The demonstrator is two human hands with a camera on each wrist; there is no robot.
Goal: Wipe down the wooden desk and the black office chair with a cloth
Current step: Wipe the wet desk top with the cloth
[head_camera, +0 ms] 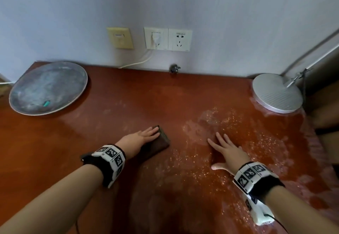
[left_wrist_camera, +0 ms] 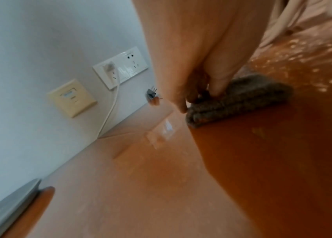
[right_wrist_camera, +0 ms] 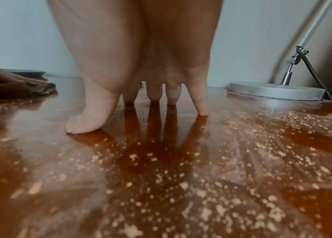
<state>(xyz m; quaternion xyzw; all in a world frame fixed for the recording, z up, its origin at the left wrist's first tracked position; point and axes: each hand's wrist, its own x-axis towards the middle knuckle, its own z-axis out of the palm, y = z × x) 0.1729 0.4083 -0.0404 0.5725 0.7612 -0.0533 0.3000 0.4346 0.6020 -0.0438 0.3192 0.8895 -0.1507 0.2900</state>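
Observation:
A folded dark brown-grey cloth (head_camera: 159, 142) lies on the reddish wooden desk (head_camera: 91, 142) near its middle. My left hand (head_camera: 141, 137) rests flat on top of the cloth, fingers straight; in the left wrist view the fingertips (left_wrist_camera: 216, 90) press the cloth (left_wrist_camera: 240, 99). My right hand (head_camera: 227, 151) lies flat on the bare desk to the right, fingers spread, holding nothing; its fingertips (right_wrist_camera: 202, 111) touch the wet-looking speckled surface (right_wrist_camera: 181, 177). The black office chair is not in view.
A round grey metal tray (head_camera: 48, 88) sits at the back left. A silver lamp base (head_camera: 277, 93) with its arm stands at the back right corner. Wall sockets (head_camera: 167, 39) with a white plug and cord, and a loose plug (head_camera: 175, 68), are at the wall.

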